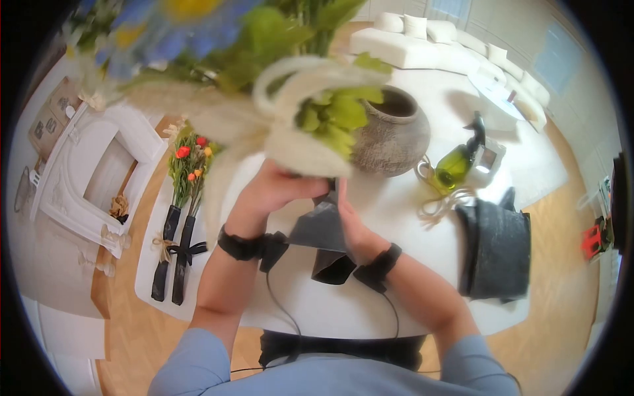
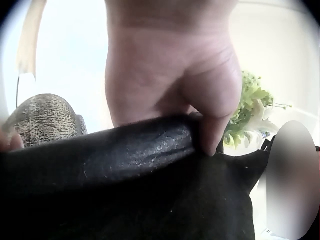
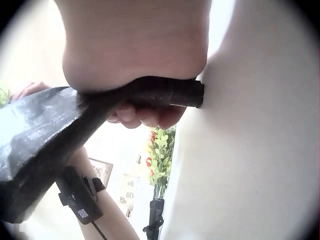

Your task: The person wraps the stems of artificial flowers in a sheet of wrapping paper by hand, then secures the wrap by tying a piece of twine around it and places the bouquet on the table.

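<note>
A bouquet with a large white lily (image 1: 284, 129) and blue daisy-like flowers (image 1: 191, 30) rises close before the head camera, its lower part wrapped in black wrapping paper (image 1: 320, 228). My left hand (image 1: 267, 191) grips the wrapped bouquet; the left wrist view has the thumb (image 2: 215, 132) pressed over the paper's folded edge (image 2: 150, 142). On the other side, my right hand (image 1: 356, 228) holds the paper, its fingers (image 3: 150, 118) curled round a narrow gathered part (image 3: 175, 92). The stems are hidden inside the paper.
Two slim black-wrapped bouquets (image 1: 178, 257) lie on the white table (image 1: 224, 317) at left. Behind the hands stands a rough grey-brown pot (image 1: 393, 142). At right are a green spray bottle (image 1: 456, 165), a coil of twine (image 1: 442, 204) and black folded material (image 1: 498, 251).
</note>
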Tool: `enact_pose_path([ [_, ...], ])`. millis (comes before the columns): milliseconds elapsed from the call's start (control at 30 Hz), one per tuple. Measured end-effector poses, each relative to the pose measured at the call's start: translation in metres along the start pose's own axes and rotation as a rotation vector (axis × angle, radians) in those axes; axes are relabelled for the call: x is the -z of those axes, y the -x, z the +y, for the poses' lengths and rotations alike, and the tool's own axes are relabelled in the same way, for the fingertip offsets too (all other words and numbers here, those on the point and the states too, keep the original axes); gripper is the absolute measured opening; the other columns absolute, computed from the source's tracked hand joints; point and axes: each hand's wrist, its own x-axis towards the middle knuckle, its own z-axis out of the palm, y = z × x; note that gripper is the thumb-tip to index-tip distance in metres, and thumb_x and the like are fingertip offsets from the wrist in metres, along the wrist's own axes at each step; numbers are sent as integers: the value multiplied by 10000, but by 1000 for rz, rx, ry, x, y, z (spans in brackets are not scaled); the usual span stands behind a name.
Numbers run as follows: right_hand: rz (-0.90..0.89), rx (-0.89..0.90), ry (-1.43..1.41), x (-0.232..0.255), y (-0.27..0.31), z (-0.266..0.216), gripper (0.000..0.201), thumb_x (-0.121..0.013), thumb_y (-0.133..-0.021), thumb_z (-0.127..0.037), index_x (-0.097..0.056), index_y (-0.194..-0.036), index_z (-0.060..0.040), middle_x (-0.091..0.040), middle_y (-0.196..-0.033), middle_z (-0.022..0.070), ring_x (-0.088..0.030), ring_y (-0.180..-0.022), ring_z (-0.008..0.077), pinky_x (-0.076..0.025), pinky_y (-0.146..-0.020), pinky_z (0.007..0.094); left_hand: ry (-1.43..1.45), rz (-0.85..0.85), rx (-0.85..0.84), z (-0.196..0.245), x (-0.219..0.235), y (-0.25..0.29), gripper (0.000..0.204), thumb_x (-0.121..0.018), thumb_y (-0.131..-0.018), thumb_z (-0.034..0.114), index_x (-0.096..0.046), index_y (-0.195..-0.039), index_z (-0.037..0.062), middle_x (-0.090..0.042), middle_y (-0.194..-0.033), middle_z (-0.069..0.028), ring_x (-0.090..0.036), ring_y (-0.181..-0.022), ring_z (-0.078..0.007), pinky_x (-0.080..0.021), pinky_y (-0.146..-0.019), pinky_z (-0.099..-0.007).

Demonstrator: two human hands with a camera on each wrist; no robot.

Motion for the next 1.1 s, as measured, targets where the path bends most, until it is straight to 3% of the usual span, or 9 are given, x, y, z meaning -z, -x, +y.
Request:
enact_pose_path([
  [100,-135,152,25,16,-16,28,419,-362,-1058,-259,-675,-1091,18,-697,-1024,71,-634,-941,134,-499,-839,292,-23,26,-4,0,-5,7,437,-780,-828,63,-627,-1236,22,-704,-1074,-61,-649,-1019,-178,-542,-869,-350],
  [133,-131,160,21,22,-14,30,419,-362,-1058,-259,-675,-1091,18,-697,-1024,71,-634,-941,134,-499,-839,292,293,234,186,-6,-13,4,380,-763,-884,241,-467,-1015,43,-581,-730,-117,-601,-669,-260,-461,-636,-365],
  [333,-187,374,308,22,-6,9,471,-305,-1066,-267,-690,-1046,4,-712,-1025,110,-639,-989,174,-481,-921,314,236,-320,-44,18,-58,-21,287,-684,-939,245,-498,-929,26,-557,-691,-125,-565,-637,-245,-445,-642,-352],
  [433,-202,104,-77,20,-9,-1,469,-303,-1070,-270,-689,-1067,-4,-707,-1058,103,-636,-1008,181,-468,-954,318,246,-138,14,37,-83,-19,280,-643,-964,260,-502,-916,24,-550,-683,-120,-542,-620,-240,-433,-642,-346],
  [467,-197,90,163,22,-6,-8,468,-292,-1078,-265,-680,-1080,-5,-700,-1077,95,-630,-1024,184,-452,-979,324,220,-158,-66,27,-80,-19,300,-685,-936,266,-504,-912,28,-552,-684,-116,-538,-619,-230,-430,-645,-341],
  [567,-134,301,284,7,10,-5,484,-273,-1093,-274,-672,-1069,1,-701,-1060,94,-627,-1027,184,-450,-981,317,235,-180,-78,19,-75,-19,333,-729,-904,278,-507,-912,30,-559,-688,-113,-540,-624,-221,-430,-646,-348],
  [700,-96,155,191,8,6,2,486,-274,-1101,-275,-669,-1056,5,-700,-1026,97,-623,-1000,176,-456,-960,310,110,-218,-30,28,-63,-18,374,-753,-893,320,-516,-927,34,-566,-705,-108,-565,-644,-227,-455,-666,-365],
  [867,-166,186,577,19,-1,-4,461,-315,-1103,-300,-652,-1039,7,-654,-946,77,-576,-920,164,-455,-922,311,-46,-335,28,37,-48,-19,423,-727,-912,403,-523,-994,42,-562,-743,-99,-600,-656,-262,-488,-674,-407],
  [1100,-152,150,189,15,-3,-4,493,-309,-1103,-352,-643,-1021,1,-627,-922,51,-527,-924,131,-440,-918,309,151,-410,-3,28,-44,-29,503,-682,-911,506,-484,-990,50,-552,-721,-91,-583,-619,-248,-479,-686,-393],
])
